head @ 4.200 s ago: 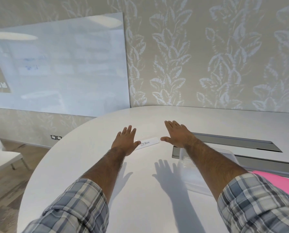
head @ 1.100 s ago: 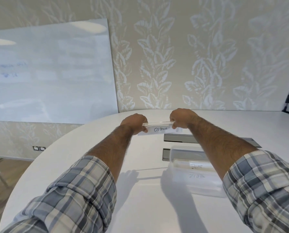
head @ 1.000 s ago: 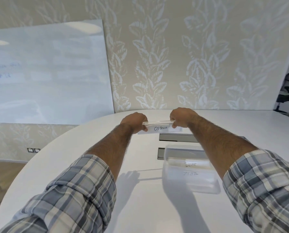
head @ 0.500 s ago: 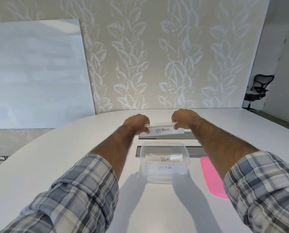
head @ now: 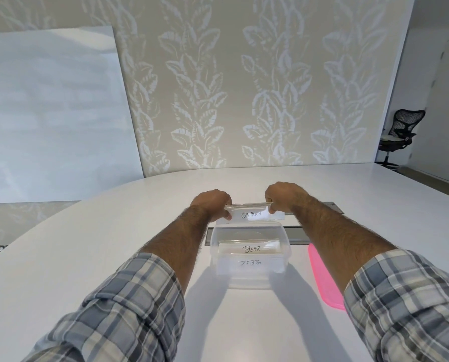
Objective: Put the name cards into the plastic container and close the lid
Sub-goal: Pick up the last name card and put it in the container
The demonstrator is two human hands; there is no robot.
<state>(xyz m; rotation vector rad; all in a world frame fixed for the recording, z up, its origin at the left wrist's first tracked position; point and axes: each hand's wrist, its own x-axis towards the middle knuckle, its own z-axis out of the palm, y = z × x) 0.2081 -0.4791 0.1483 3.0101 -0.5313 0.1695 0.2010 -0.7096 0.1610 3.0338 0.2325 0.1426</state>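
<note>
Head view showed left hand and right hand pinching the OSTRICH card by its ends, now carried to just above the far rim of the container (two cards already inside); insertion judged imminent, lid off.

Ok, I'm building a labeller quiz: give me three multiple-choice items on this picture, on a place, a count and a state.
1. Where is the pink lid? A) on the table, right of the container B) on the container C) on the floor
2. How many name cards show inside the container? A) none B) two C) five
3. The OSTRICH card is A) flat on the table B) inside the container C) held at both ends
Answers: 1 A, the lid lies beside the container's right wall; 2 B, the BEAR card and ZEBRA card show through the clear wall; 3 C, the left hand and right hand pinch its ends.
</note>
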